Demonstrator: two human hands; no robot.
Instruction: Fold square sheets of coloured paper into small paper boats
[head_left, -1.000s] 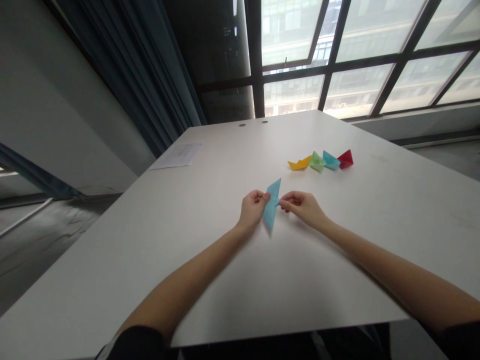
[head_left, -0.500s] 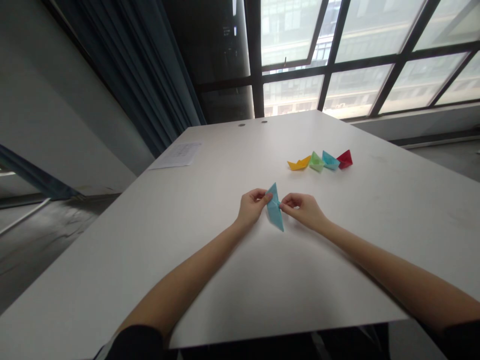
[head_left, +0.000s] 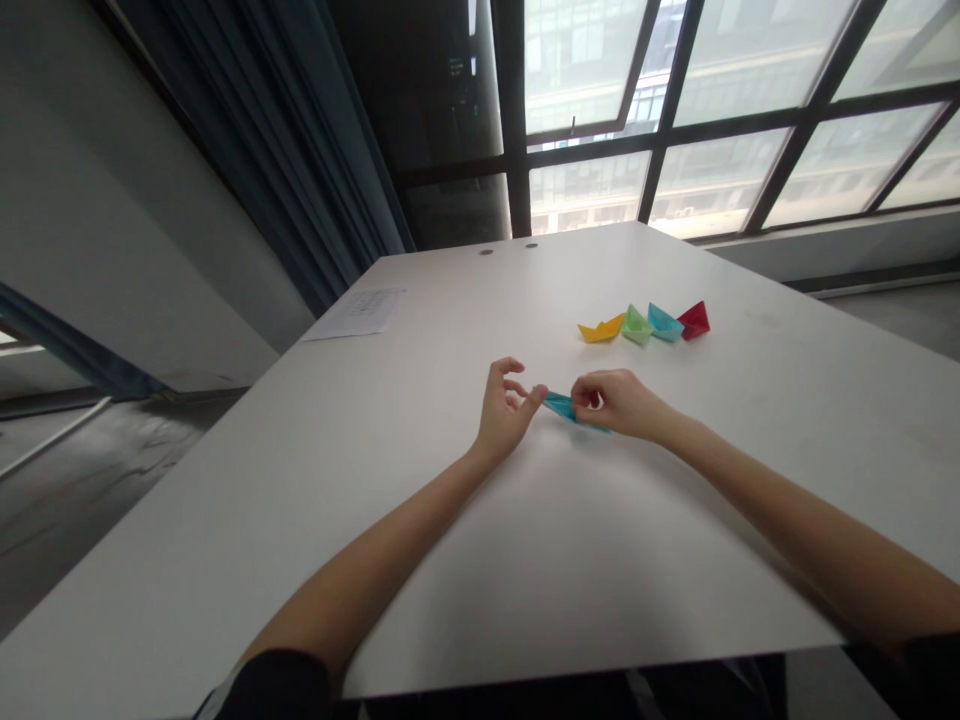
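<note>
A light blue folded paper boat [head_left: 559, 404] is held just above the white table, seen nearly edge-on with its long side running from left to lower right. My right hand [head_left: 619, 402] pinches it near the middle between thumb and fingers, hiding part of it. At the boat's left tip, the thumb of my left hand [head_left: 504, 405] meets a bent finger, closed on that tip. The index finger of that hand is raised and curved away from the paper.
Beyond my hands stand a yellow boat [head_left: 601, 328], a light green boat [head_left: 636, 325], a blue boat [head_left: 664, 323] and a red boat [head_left: 694, 320] in a row. A printed sheet [head_left: 358, 314] lies at the left edge of the white table [head_left: 450, 560].
The blue paper boat has turned from standing upright to lying flatter and shifted right. My right hand has moved slightly right with it, and my left fingers have loosened toward its tip.
</note>
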